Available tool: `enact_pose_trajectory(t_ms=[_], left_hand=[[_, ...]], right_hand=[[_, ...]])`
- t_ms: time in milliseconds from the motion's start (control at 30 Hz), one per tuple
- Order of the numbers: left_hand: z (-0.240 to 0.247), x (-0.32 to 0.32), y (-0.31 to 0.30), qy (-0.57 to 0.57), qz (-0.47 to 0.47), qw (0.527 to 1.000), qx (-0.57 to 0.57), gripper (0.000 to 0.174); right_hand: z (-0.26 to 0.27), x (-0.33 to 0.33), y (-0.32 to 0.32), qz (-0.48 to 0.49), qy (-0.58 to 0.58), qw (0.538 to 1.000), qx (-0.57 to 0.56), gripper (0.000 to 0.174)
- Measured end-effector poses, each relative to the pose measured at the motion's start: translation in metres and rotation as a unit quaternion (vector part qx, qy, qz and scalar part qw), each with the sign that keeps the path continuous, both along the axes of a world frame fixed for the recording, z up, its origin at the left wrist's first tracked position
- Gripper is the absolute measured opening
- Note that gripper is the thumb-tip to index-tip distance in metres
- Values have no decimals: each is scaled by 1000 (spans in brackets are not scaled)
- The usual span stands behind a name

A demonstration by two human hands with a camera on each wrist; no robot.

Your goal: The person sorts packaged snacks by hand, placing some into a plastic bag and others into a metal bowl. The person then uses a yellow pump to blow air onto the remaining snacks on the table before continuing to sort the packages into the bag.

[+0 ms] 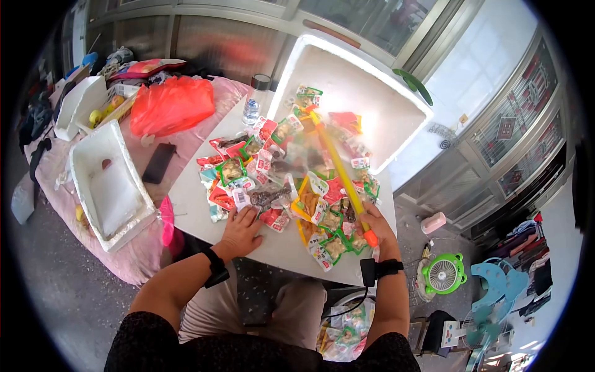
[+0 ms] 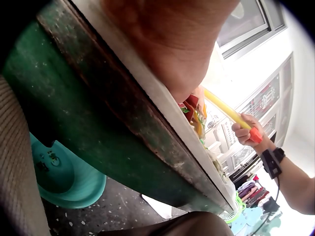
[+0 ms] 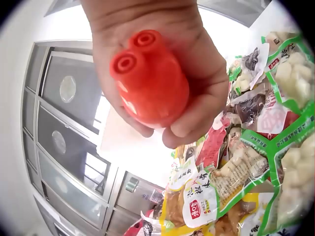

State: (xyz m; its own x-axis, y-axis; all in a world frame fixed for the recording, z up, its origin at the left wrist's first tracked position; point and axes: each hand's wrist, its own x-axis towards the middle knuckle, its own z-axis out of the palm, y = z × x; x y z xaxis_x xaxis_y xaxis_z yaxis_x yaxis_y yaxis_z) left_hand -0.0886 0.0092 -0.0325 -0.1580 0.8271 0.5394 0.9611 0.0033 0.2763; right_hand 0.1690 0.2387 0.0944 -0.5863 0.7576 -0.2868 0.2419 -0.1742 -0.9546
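Observation:
A yellow stick with an orange-red end slants across a heap of small snack packets on a white tabletop. The right hand grips it near that end; in the right wrist view, the fingers of the right hand curl round the red end piece. The stick's far end reaches packets at the mouth of a white foam box. The left hand lies on the tabletop with fingers spread, its fingertips beside the near packets and holding nothing.
A clear bottle stands behind the heap. To the left, a pink-covered surface bears a foam tray, a dark pouch, a red bag and a fruit basket. Below the table is a container of packets; a green fan stands right.

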Motion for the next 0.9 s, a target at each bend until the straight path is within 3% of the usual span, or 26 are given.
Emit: enact_pose_trajectory(t_ms=[67, 200, 267, 333, 400, 600, 767, 900], left_hand=[[1, -1, 0, 8, 4, 1000, 4, 41], [0, 2, 0, 6, 4, 1000, 1, 42], [1, 1, 0, 10, 3, 1000, -7, 42], [2, 0, 0, 11, 3, 1000, -10, 42], [3, 0, 0, 9, -1, 1000, -10, 42], [2, 0, 0, 9, -2, 1000, 4, 41], [1, -2, 0, -1, -5, 1000, -4, 42], [1, 0, -1, 1, 1, 1000, 0, 42]], right_hand=[[3, 38, 4, 15, 65, 996, -55, 44], [4, 23, 23, -71, 57, 994, 54, 41], [-13, -1, 62, -81, -26, 980, 183, 41], [-26, -24, 95, -60, -103, 931, 346, 41], [-32, -41, 114, -13, -167, 830, 531, 42], [-38, -66, 115, 14, -385, 769, 510, 29], [-44, -28, 75, 28, -385, 803, 454, 31], [-43, 20, 1, 25, -343, 844, 412, 36]])
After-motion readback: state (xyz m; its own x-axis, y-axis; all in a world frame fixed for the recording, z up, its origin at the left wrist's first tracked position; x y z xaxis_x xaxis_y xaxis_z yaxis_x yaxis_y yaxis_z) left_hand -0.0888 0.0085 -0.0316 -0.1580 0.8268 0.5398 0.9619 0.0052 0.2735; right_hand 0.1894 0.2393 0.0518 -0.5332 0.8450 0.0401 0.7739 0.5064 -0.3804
